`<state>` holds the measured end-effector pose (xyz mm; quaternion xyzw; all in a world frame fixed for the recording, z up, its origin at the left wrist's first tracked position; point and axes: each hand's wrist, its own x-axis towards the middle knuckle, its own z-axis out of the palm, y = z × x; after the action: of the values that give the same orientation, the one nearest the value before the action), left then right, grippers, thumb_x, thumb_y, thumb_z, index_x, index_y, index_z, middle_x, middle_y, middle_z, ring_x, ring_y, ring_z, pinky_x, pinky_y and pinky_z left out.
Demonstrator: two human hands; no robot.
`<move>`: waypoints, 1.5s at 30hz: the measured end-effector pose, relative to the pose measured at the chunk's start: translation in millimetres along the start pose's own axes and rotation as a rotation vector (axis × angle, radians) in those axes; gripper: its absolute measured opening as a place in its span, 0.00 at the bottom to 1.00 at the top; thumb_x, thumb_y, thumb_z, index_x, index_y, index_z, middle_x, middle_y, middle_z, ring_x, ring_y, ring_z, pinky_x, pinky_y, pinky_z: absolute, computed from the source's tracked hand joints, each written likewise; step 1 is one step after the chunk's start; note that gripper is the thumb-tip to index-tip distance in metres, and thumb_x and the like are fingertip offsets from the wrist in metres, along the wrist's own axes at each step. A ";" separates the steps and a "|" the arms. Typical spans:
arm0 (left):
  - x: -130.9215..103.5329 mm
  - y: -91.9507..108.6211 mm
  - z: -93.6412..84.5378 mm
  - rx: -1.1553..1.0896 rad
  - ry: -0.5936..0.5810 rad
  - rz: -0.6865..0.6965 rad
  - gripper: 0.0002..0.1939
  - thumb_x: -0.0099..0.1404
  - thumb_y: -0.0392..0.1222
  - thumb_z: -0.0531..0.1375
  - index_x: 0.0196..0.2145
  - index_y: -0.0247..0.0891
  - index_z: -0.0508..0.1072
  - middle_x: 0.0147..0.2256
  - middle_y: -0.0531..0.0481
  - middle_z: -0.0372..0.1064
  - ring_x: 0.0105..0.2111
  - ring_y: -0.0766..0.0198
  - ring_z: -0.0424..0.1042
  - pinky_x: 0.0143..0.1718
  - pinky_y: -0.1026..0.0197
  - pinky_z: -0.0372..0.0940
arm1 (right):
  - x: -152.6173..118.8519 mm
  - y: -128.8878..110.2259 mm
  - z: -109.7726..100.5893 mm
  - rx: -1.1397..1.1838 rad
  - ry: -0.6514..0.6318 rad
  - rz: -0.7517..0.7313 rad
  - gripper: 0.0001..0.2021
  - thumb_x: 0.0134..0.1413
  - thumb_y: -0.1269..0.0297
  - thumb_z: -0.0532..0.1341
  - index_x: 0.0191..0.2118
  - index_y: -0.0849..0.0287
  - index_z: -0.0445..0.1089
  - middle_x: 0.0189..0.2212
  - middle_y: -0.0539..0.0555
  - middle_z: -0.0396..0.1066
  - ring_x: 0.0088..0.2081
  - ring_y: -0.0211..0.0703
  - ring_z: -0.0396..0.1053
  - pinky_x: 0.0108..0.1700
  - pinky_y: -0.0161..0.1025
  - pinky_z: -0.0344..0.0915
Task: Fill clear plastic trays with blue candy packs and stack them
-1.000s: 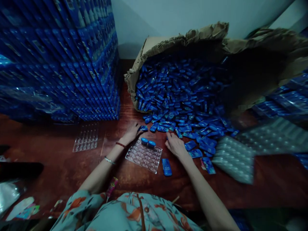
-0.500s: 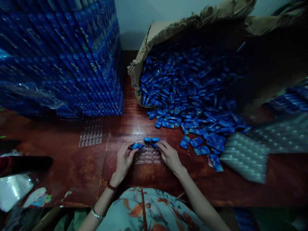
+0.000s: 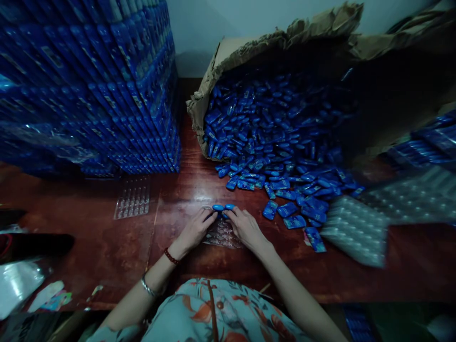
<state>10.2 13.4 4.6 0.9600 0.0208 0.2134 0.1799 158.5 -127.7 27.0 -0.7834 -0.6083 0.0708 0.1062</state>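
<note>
A clear plastic tray with rows of hollows (image 3: 223,233) lies on the table in front of me. Two small blue packs (image 3: 218,207) sit side by side at its far edge. My left hand (image 3: 198,227) reaches over the tray's left side, its fingertips pressed together beside the packs. From the right, my right hand (image 3: 245,229) bends its fingers over the tray close to the other hand. Bits of blue show between the fingertips of both hands, but the fingers mostly cover what they grip.
A torn cardboard box (image 3: 201,97) spills loose blue packs (image 3: 270,128) onto the table. Tall stacks of filled blue trays (image 3: 142,109) stand at the left. Another clear tray (image 3: 132,197) lies left, with stacked clear trays (image 3: 356,230) at the right.
My left hand has moved right and inward with its blue pack, to the middle of the tray. My right hand has shifted slightly left, and the fingertips of both hands are now nearer each other.
</note>
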 end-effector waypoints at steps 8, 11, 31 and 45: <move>28.0 1.5 -12.3 0.101 -0.335 0.095 0.14 0.66 0.29 0.48 0.47 0.36 0.65 0.48 0.43 0.64 0.50 0.58 0.63 0.50 0.53 0.63 | -3.1 -11.8 13.5 -0.064 0.176 0.051 0.18 0.59 0.71 0.52 0.55 0.54 0.63 0.41 0.58 0.69 0.41 0.45 0.67 0.42 0.41 0.62; 23.5 -0.1 -10.0 0.140 -0.288 0.116 0.18 0.66 0.29 0.48 0.52 0.36 0.62 0.49 0.42 0.64 0.49 0.58 0.64 0.49 0.53 0.63 | -13.2 -12.3 18.6 -0.043 0.284 0.085 0.19 0.61 0.65 0.52 0.57 0.55 0.61 0.43 0.58 0.68 0.42 0.45 0.67 0.41 0.40 0.63; 153.6 -38.8 22.6 0.040 -0.429 -0.433 0.14 0.62 0.36 0.57 0.46 0.32 0.66 0.47 0.35 0.65 0.43 0.53 0.71 0.43 0.56 0.64 | -48.1 63.0 15.1 -0.030 0.289 0.687 0.13 0.59 0.59 0.51 0.43 0.64 0.62 0.38 0.66 0.67 0.42 0.55 0.66 0.39 0.46 0.64; -25.5 -8.9 -46.9 -0.326 0.102 -0.491 0.10 0.64 0.45 0.56 0.38 0.35 0.68 0.33 0.48 0.69 0.32 0.63 0.70 0.33 0.63 0.66 | -44.2 -4.0 3.0 0.499 0.283 0.205 0.11 0.60 0.65 0.51 0.47 0.57 0.64 0.39 0.56 0.72 0.41 0.44 0.71 0.43 0.39 0.68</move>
<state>-32.3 34.5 30.8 0.8729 0.2268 0.2119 0.3765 143.0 -169.4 24.3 -0.7925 -0.4690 0.1188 0.3714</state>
